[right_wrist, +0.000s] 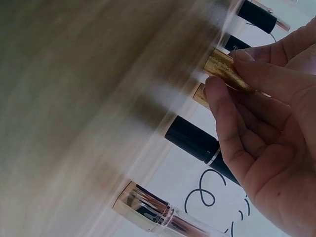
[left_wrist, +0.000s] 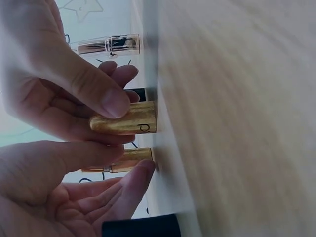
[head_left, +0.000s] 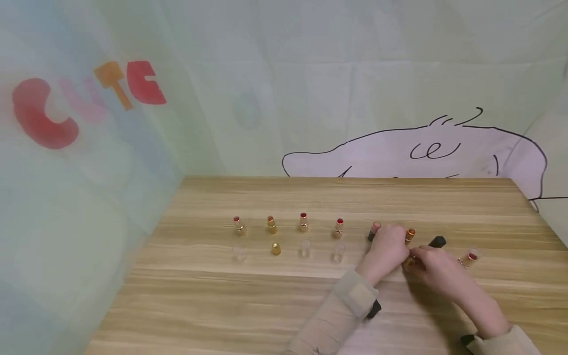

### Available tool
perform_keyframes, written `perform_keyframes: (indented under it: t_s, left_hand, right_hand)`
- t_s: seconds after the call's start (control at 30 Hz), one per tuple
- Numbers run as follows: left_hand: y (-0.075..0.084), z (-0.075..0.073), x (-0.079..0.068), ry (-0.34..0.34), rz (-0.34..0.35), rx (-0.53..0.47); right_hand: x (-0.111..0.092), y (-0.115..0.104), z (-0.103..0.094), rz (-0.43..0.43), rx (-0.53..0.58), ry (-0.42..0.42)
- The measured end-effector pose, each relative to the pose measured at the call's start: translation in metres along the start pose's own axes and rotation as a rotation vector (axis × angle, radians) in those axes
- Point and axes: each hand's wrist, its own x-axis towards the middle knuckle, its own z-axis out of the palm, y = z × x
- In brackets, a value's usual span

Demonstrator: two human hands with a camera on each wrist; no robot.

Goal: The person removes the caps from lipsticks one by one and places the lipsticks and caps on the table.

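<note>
In the head view my right hand (head_left: 437, 271) reaches low over the table's right side, next to my left hand (head_left: 387, 251). My right hand pinches a gold lipstick cap (left_wrist: 132, 118) between thumb and fingers, its base down at the table. My left hand's thumb and fingers (left_wrist: 143, 171) are apart and relaxed beside that cap; in the left wrist view they overlap an uncapped gold lipstick (head_left: 409, 237) standing behind. A black lipstick (right_wrist: 192, 139) and a rose-gold lipstick with a clear cover (head_left: 468, 258) stand to the right. Fingertips are partly hidden in the head view.
Several uncapped lipsticks, among them one rose-gold (head_left: 338, 229) and one black with a pink tip (head_left: 374, 229), stand in a row to the left. In front are clear caps (head_left: 339, 252) and another gold cap (head_left: 276, 249). A cloth wall borders the wooden table (head_left: 199, 305).
</note>
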Motion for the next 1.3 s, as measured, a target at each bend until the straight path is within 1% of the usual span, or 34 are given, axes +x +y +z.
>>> perform_keyframes:
  t_s: [0.17,0.23,0.3,0.37,0.47,0.6,0.67,0.7,0.8,0.87,0.93,1.0,1.07,1.2,1.3]
  left_hand:
    - [-0.002,-0.001,-0.004,0.02,0.023,-0.035]
    - [-0.002,-0.001,-0.005,0.023,0.024,-0.038]
    - [-0.001,-0.003,-0.006,0.021,0.021,-0.034]
    - [0.001,-0.005,-0.008,0.016,0.018,-0.026]
    - [0.004,-0.01,-0.011,0.02,-0.005,-0.006]
    - [0.006,-0.016,-0.013,0.03,-0.026,0.01]
    - [0.006,-0.018,-0.013,0.032,-0.013,0.015]
    - [0.006,-0.018,-0.011,0.024,-0.003,0.012]
    - [0.004,-0.013,-0.004,-0.016,0.057,0.004]
    - [0.006,-0.01,0.002,-0.067,0.098,-0.002]
    - [0.008,-0.009,0.008,-0.132,0.123,-0.006]
    - [0.01,-0.012,0.012,-0.186,0.139,0.003]
    - [0.008,-0.014,0.012,-0.233,0.159,0.021]
    - [0.003,-0.016,0.012,-0.292,0.263,0.078]
    - [0.002,-0.014,0.011,-0.305,0.349,0.119]
  right_hand:
    - [-0.001,0.001,0.0,-0.015,0.004,0.023]
    - [-0.002,0.003,-0.001,-0.031,-0.011,0.05]
    - [-0.003,0.004,-0.002,-0.057,-0.039,0.094]
    - [-0.006,0.004,-0.007,-0.07,-0.068,0.131]
    - [-0.01,0.005,-0.015,-0.084,-0.099,0.177]
    - [-0.012,0.006,-0.027,-0.088,-0.097,0.202]
    - [-0.012,0.008,-0.033,-0.087,-0.092,0.208]
    - [-0.012,0.008,-0.035,-0.078,-0.083,0.204]
    - [-0.013,0.01,-0.04,-0.059,-0.071,0.214]
    - [-0.016,0.012,-0.045,-0.036,-0.064,0.22]
    - [-0.021,0.013,-0.05,-0.025,-0.056,0.239]
    - [-0.026,0.014,-0.054,-0.015,-0.044,0.25]
    - [-0.03,0.014,-0.054,-0.025,-0.042,0.251]
    - [-0.035,0.014,-0.048,-0.012,-0.037,0.192]
    - [-0.037,0.014,-0.043,0.019,-0.03,0.158]
